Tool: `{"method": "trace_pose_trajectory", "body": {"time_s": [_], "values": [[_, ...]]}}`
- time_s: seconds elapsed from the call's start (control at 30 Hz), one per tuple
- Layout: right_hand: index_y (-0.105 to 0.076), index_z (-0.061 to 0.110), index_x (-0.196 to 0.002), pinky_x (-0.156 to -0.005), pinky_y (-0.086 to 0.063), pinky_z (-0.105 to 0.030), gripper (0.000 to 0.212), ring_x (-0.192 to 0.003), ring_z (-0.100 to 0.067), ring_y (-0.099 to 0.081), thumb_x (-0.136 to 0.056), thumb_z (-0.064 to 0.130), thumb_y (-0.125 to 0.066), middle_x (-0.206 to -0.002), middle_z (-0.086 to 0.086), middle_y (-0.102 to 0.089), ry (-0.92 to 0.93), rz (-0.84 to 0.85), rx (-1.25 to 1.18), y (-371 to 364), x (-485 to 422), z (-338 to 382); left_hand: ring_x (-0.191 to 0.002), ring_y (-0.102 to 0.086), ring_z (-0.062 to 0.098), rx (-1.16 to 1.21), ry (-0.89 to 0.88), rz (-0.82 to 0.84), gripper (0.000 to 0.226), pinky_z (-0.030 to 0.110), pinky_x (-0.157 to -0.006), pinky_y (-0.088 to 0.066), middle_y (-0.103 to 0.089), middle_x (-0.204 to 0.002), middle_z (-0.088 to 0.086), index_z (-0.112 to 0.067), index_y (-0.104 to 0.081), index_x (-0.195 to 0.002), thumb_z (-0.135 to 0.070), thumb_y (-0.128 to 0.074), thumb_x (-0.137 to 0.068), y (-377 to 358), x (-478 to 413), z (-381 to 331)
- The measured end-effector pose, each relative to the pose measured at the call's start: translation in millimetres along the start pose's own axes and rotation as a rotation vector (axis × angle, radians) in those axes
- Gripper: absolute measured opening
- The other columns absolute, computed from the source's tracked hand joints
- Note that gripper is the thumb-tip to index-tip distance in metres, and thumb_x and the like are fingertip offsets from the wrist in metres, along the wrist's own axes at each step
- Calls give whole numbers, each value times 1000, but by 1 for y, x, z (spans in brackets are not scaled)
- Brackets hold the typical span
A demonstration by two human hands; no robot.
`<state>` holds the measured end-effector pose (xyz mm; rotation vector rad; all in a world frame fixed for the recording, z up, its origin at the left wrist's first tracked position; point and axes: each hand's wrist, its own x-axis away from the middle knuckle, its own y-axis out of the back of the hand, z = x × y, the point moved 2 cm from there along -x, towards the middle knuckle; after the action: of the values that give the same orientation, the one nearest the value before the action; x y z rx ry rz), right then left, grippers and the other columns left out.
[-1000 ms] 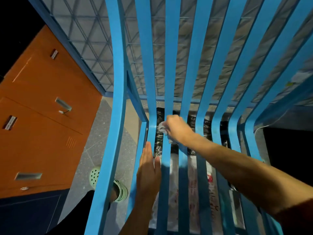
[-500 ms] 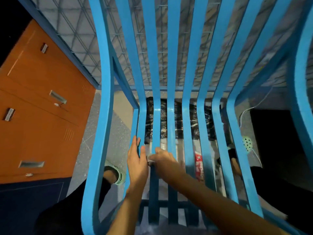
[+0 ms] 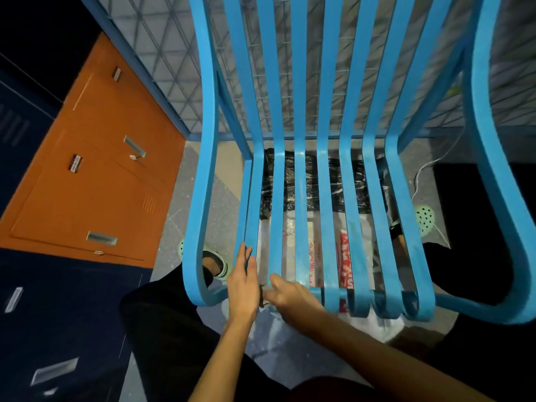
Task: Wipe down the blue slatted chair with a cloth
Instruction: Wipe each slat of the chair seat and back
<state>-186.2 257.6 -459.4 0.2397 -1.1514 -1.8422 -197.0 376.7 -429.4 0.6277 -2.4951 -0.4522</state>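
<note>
a bright blue slatted chair [image 3: 300, 198] seen from above, its glossy slats curving from tall back into seat and rolling under at the front edge, where a pale cloth [image 3: 272, 308] shows, mostly hidden beneath the right hand [image 3: 290, 297].

Locker room or storeroom: orange metal lockers [image 3: 95, 169], wire-mesh partition [image 3: 162, 47].

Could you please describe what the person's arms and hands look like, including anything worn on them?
The left hand and right hand are bare, with no gloves. No ring, watch or bracelet shows. The left forearm and right forearm are uncovered as far as the frame reaches. A dim dark red patch at the bottom edge may be clothing, but I cannot tell.
</note>
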Motion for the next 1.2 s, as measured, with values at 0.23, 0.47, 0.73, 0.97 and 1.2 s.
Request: {"method": "trace_pose_trajectory", "body": {"time_s": [0.23,0.47,0.73,0.97,1.2], "values": [[-59,7,-111,-81,-48,-45,19,-96,-34,-57,-96,9,-47,-113,-15,-53,97,119,106,-19,19,19,-131,-29,-4,43,17,17,46,16,-107,-21,-36,-150,-13,-23,-40,-146,-38,-38,-102,13,14,13],[-68,9,-102,-64,-50,-39,25,-71,-25,-54,-84,-6,-61,-85,-2,-39,-47,-129,54,57,-21,-5,-129,-30,-6,135,43,-1,43,19,-108,-22,-37,-148,-16,-22,-47,-142,-37,-35,-103,12,17,23],[-62,15,-106,-61,-43,-31,16,-72,-22,-55,-93,7,-58,-88,-1,-36,-19,-46,45,17,3,2,-133,-33,3,180,91,-34,42,20,-106,-24,-39,-149,-11,-20,-49,-140,-36,-40,-102,12,17,17],[-71,14,-114,-82,-49,-23,26,-94,-14,-63,-88,13,-69,-103,1,-70,-360,-169,-759,44,-2,-17,-124,-47,8,70,-34,-68,19,27,-104,-38,-54,-132,-9,-15,-68,-109,-10,-59,-93,19,18,9],[-64,9,-125,-82,-56,-36,43,-91,-22,-65,-87,-10,-59,-112,-10,-70,-420,-169,-1267,69,15,-24,-98,-65,11,144,-27,58,26,23,-80,-55,-69,-103,-1,-23,-65,-110,-23,-72,-84,-2,33,-10]]}}
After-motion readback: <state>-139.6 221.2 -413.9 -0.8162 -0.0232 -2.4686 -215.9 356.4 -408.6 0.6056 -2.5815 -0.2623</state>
